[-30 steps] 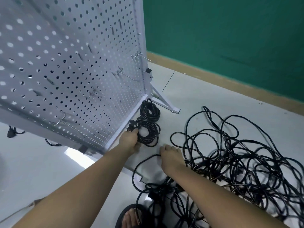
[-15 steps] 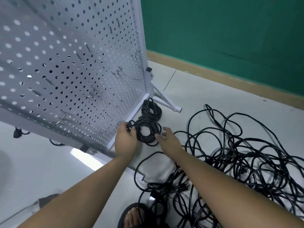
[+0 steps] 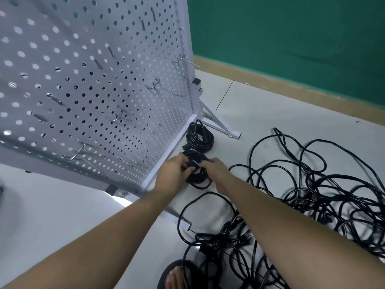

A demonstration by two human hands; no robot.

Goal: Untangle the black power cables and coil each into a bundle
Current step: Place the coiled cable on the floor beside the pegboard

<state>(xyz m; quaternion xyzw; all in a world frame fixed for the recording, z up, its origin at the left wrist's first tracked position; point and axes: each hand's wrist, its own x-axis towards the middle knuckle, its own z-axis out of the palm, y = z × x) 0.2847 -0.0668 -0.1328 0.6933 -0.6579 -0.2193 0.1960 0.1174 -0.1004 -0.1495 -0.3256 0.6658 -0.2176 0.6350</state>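
Observation:
Two coiled black cable bundles lie on the floor by the foot of the pegboard. The far bundle [image 3: 200, 137] lies untouched. Both my hands are on the near bundle [image 3: 198, 180]: my left hand [image 3: 174, 171] grips its left side and my right hand [image 3: 215, 171] grips its right side, fingers curled over the loops. A large tangle of black power cables [image 3: 312, 197] spreads over the floor to the right, with more loops [image 3: 220, 243] under my right forearm.
A white perforated pegboard [image 3: 93, 90] with metal hooks stands on the left, its angled support leg [image 3: 220, 126] reaching toward the bundles. A green wall [image 3: 291, 38] with a tan baseboard runs behind. A sandalled foot [image 3: 177, 276] is at the bottom edge.
My right hand has moved from the floor up onto the near bundle. My left hand has stayed on the bundle, and both hands now hold it.

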